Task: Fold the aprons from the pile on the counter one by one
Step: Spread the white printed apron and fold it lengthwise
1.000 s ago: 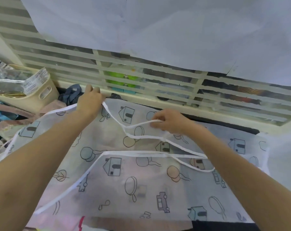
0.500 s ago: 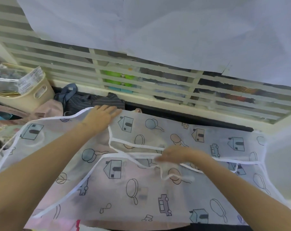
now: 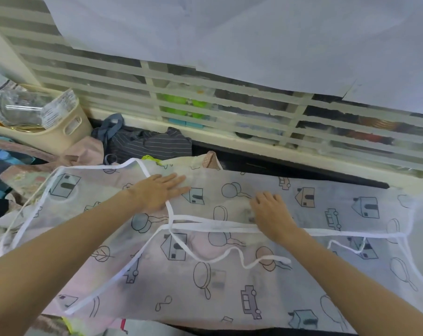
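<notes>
Beside spread apron [image 3: 205,282], cream basket [image 3: 67,132] holds glass jar [image 3: 21,110].

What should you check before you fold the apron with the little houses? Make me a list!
1. Apron spread out flat: ok, mostly smooth.
2. Left hand pressing it down: ok, fingers straight on the cloth.
3. Right hand on it too: ok, resting by the white edge band.
4. White tie strings tucked in: not ok, one lies loose and wavy across the middle.
5. Far right corner lying flat: cannot tell, it runs toward the picture's edge.
6. Room behind: not ok, striped cloth is bunched close to the far edge.
</notes>
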Demonstrator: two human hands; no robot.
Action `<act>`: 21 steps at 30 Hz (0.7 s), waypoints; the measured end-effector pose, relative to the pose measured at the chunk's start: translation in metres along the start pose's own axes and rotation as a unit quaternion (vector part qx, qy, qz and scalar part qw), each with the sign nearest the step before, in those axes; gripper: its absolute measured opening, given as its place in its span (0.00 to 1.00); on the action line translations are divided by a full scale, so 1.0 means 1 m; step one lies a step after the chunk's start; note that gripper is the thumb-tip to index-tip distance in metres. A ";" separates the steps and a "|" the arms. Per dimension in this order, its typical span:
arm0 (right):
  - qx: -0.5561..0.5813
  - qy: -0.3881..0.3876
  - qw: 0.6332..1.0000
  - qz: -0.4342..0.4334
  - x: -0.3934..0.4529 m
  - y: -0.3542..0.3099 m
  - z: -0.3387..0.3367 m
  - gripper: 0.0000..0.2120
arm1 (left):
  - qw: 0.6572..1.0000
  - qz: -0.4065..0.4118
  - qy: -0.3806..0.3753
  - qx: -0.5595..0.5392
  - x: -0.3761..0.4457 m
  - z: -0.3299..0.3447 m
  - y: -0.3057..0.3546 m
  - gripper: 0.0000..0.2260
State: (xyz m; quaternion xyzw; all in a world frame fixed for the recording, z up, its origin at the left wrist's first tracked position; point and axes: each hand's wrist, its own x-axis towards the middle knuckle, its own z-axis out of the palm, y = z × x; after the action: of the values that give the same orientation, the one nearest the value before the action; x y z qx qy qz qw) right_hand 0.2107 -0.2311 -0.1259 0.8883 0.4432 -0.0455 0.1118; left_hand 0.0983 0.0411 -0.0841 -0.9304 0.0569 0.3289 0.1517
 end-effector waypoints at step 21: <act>0.295 -0.078 0.943 0.136 0.044 0.029 -0.002 0.23 | 0.968 -0.096 0.160 -0.169 0.031 -0.045 -0.010 0.18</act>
State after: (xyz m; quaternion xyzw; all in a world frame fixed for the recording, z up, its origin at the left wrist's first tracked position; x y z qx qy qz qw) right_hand 0.2604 -0.2136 -0.1272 0.9269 0.2746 -0.2280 -0.1157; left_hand 0.1510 0.0363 -0.0675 -0.9841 -0.0660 0.1646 0.0123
